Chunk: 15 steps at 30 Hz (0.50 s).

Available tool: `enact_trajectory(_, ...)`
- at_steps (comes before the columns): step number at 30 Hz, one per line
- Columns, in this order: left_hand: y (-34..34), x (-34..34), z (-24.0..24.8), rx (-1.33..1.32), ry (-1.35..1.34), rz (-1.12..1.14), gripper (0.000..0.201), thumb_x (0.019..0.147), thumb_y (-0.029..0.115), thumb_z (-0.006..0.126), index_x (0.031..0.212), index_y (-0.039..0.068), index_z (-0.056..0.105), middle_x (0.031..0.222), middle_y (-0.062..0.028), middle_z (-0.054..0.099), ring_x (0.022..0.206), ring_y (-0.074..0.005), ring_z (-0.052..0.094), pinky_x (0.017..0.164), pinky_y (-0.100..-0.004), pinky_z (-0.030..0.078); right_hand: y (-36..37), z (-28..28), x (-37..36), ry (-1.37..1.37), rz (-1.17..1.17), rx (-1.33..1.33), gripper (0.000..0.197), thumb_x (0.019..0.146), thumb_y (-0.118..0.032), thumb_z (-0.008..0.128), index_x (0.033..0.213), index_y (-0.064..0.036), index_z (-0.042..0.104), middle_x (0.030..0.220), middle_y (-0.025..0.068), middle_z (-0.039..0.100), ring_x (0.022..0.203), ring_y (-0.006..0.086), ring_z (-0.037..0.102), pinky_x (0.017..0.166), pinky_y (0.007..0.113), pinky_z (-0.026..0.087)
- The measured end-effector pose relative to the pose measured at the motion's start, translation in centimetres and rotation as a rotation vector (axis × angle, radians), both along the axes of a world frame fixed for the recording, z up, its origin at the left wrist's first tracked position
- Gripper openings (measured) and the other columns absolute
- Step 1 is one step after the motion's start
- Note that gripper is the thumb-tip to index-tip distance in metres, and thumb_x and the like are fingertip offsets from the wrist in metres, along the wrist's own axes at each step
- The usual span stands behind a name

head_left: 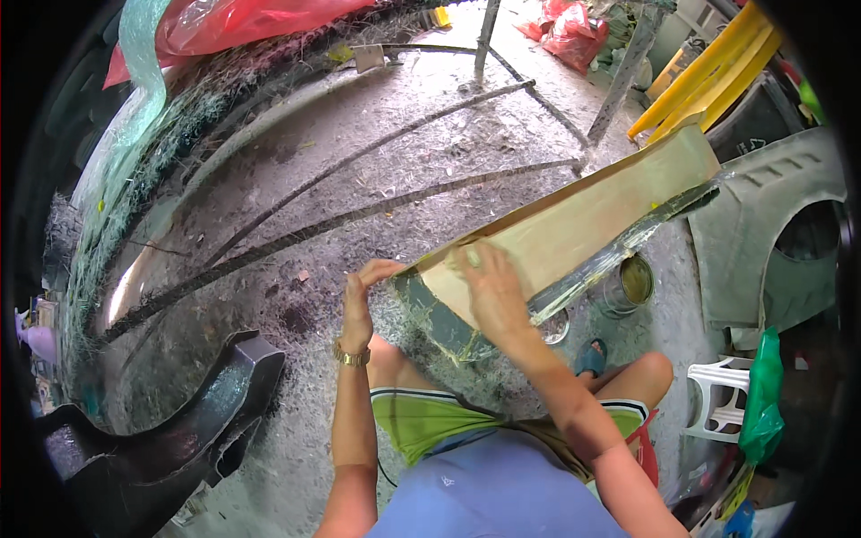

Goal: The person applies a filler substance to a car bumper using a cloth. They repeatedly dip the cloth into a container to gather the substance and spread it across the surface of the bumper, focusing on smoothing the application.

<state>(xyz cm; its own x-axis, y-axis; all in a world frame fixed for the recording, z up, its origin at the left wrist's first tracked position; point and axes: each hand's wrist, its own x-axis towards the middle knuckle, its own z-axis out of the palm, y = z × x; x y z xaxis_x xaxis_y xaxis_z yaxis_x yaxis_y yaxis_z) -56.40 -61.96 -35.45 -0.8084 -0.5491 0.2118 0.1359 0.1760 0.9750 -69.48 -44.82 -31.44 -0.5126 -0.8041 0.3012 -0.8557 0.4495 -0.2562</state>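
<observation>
A long, trough-like moulded panel (574, 235) slants across in front of me, rising to the right. Its inner face is smooth and beige; the near edge is dark and ragged, with shiny strands along it. My left hand (361, 300), with a gold watch on the wrist, grips the panel's left end, fingers over the edge. On the beige face near that end, my right hand (493, 285) presses down with bent fingers. A small pale yellow piece (472, 256) shows under those fingertips, mostly hidden, so its kind cannot be made out.
Dark rods of a frame (386, 204) cross the dusty floor beyond the panel. A black moulded part (211, 403) lies at lower left. Right of me are a tin (630, 285), a grey car fender (762, 233), a white plastic stool (720, 394) and yellow parts (708, 72).
</observation>
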Motion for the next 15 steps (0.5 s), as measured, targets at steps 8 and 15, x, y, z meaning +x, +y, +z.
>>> enact_trajectory(8, -1.1, -0.1, 0.7, 0.03, -0.088, -0.114, 0.077, 0.095, 0.053, 0.009, 0.101, 0.002, 0.066, 0.104, -0.0093, 0.061, 0.101, -0.0225, 0.051, 0.091, -0.0344, 0.034, -0.9, 0.6, 4.1, -0.139, 0.249, -0.088, 0.033, 0.076, -0.005, 0.05, 0.108, -0.0039, 0.056, 0.106, 0.0132, 0.05, 0.099, 0.027, 0.049, 0.079, 0.039, 0.041)
enact_trajectory(15, -1.3, -0.6, 1.3, -0.026, -0.129, -0.148, 0.077, 0.094, 0.053, 0.007, 0.103, 0.005, 0.066, 0.105, -0.0067, 0.061, 0.096, -0.0194, 0.05, 0.081, -0.0309, 0.032, -0.8, -0.3, -0.1, 0.065, 0.044, 0.025, 0.022, 0.076, -0.008, 0.051, 0.097, -0.0053, 0.058, 0.091, 0.0097, 0.05, 0.092, 0.026, 0.05, 0.076, 0.038, 0.041)
